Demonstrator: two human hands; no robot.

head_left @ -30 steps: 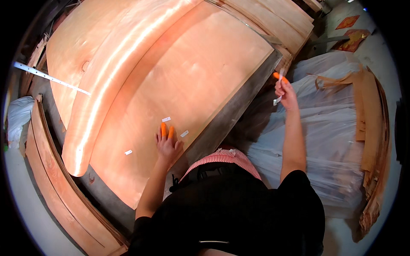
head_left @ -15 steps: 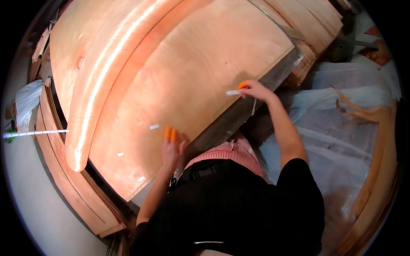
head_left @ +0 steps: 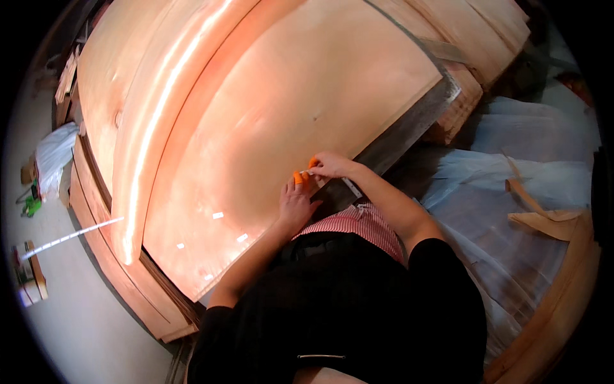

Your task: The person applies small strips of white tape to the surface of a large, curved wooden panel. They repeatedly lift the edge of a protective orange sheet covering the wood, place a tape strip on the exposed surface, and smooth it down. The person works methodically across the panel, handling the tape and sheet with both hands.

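Both my hands meet over the near edge of a large pale wood veneer sheet (head_left: 358, 83). My right hand (head_left: 334, 165) is closed in a pinch on a small white strip (head_left: 306, 172), partly hidden by the fingers. My left hand (head_left: 296, 203) lies beside it, its orange-capped fingers extended close to the strip and the thumb apart. I cannot tell whether those fingertips touch it. An orange cap also covers a right fingertip. Several small white tape pieces, one of them a near tape piece (head_left: 242, 237), lie on the sheet left of my hands. A narrow white strip (head_left: 351, 188) hangs below my right wrist.
A bright band of light crosses the raised, curved veneer (head_left: 150, 128) at left. Stacked wood sheets (head_left: 121, 256) stand beyond it, with a white measuring stick (head_left: 73, 237) poking out. Clear plastic sheeting (head_left: 499, 205) and wood offcuts (head_left: 543, 221) lie at right.
My right hand has come left and nearer, bringing its white strip to my left hand. The left hand has moved right, and a tape piece shows near where it was. The view has shifted slightly.
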